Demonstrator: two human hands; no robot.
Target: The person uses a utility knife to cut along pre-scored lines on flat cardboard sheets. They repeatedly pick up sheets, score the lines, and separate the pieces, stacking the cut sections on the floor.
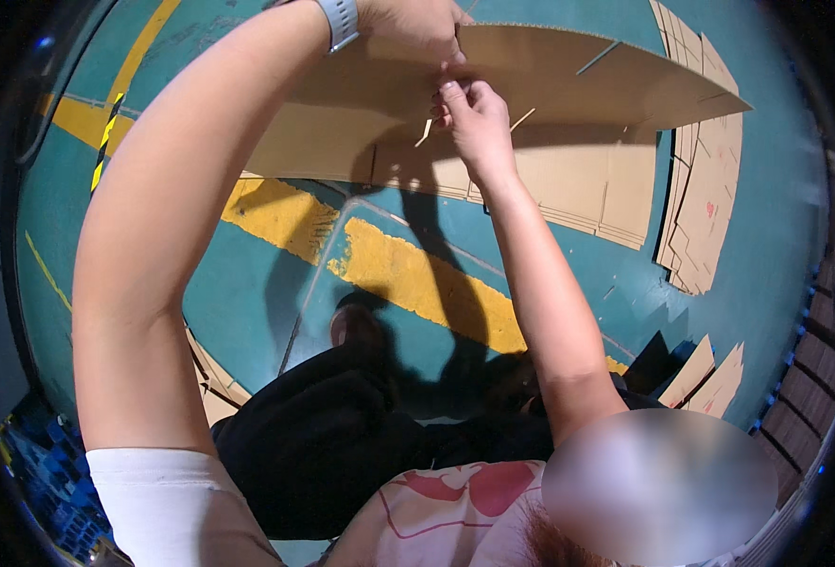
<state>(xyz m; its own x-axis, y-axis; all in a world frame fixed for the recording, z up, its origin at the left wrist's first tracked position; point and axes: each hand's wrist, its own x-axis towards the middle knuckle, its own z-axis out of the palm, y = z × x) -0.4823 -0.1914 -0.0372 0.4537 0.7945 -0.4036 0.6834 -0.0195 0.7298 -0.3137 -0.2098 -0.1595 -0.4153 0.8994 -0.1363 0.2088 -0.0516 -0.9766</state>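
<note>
My left hand [415,26], with a pale watch band [340,21] at its wrist, grips the upper edge of a brown corrugated cardboard sheet [550,80]. The sheet stands tilted, and a narrow slot cuts into it right of my hands. Close below the left fingers, my right hand [477,123] is closed in a pinch at the sheet. A thin, pale cardboard strip [424,133] pokes out beside its fingers. Part of the left hand lies beyond the picture's top edge. Beneath the sheet lies a stack of flat cardboard [568,189] with slots cut in it.
Another cardboard stack [705,189] lies to the right on the green floor [616,293]. More cardboard pieces [705,378] are at the lower right. A worn yellow line [417,274] crosses the floor. Black-and-yellow tape [106,142] is at the left, blue items [53,482] at the lower left.
</note>
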